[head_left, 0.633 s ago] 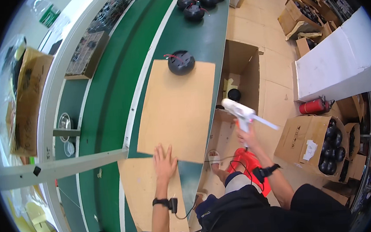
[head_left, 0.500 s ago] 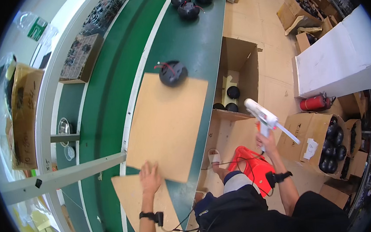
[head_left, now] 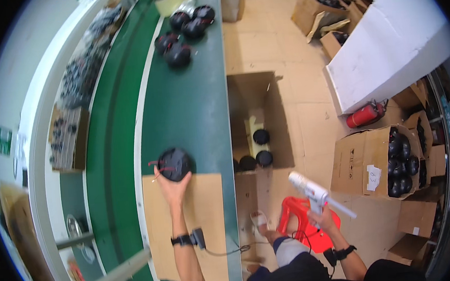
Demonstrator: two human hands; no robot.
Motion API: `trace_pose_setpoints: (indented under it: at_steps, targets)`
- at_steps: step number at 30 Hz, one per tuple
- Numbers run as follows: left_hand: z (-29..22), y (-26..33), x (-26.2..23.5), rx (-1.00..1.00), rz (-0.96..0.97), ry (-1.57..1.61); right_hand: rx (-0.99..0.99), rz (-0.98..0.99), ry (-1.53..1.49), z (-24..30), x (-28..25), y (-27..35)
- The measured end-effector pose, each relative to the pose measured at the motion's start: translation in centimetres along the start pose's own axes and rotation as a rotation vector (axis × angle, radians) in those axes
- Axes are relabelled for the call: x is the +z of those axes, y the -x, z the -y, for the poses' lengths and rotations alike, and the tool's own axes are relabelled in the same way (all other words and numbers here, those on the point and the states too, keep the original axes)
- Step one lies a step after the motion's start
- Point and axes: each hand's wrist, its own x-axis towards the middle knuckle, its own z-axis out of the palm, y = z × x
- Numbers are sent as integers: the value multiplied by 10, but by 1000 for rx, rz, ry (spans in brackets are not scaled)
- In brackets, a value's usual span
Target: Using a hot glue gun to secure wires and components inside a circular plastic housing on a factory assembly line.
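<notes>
My left hand [head_left: 174, 188] grips the near side of a black dome-shaped housing [head_left: 176, 163], thumb and fingers spread around its edge. Thin red wires come out of the housing on its left. It sits at the far edge of a tan cardboard sheet [head_left: 205, 210] on the green bench. Out to the right, my right hand [head_left: 322, 219] is closed round the handle of a white glue gun [head_left: 309, 188], with a pale glue stick poking out of its back end. Both wrists wear black straps with small devices.
Several more black housings [head_left: 178, 54] stand farther up the bench [head_left: 196, 106]. An open carton [head_left: 277, 115] with black round parts is beside the bench. A red stool [head_left: 292, 209], a carton of black domes [head_left: 354, 164] and a fire extinguisher [head_left: 363, 115] are on the right.
My left hand has moved from the cardboard's near end up to the black housing and taken hold of it. The glue gun stays in my right hand; the whole view has shifted.
</notes>
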Motion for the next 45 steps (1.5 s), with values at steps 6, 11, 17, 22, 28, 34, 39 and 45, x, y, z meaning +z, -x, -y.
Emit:
trace_pose_setpoints:
  at_steps: [6, 11, 17, 22, 28, 34, 39, 45]
  targets:
    - [-25, -4, 21, 338, 556, 199, 20, 23, -70, -10, 7, 35]
    - [-41, -58, 93, 207, -45, 179, 20, 43, 143, -23, 2, 12]
    - [7, 90, -23, 171, 100, -140, 9, 152, 77, -19, -4, -17]
    - [172, 252, -185, -588, -279, -779, -15, 385, 175, 9, 66, -1]
    - [250, 322, -244, -713, -333, -374, -71, 615, 389, 19, 98, 25]
    - [197, 353, -250, -540, -601, 377, -150, 654, 517, 23, 112, 48]
    - [244, 532, -361, -870, -601, 49, -148, 697, 536, 23, 128, 85]
    - [339, 806, -419, -1259, -788, -293, -263, 747, 770, 16, 156, 129]
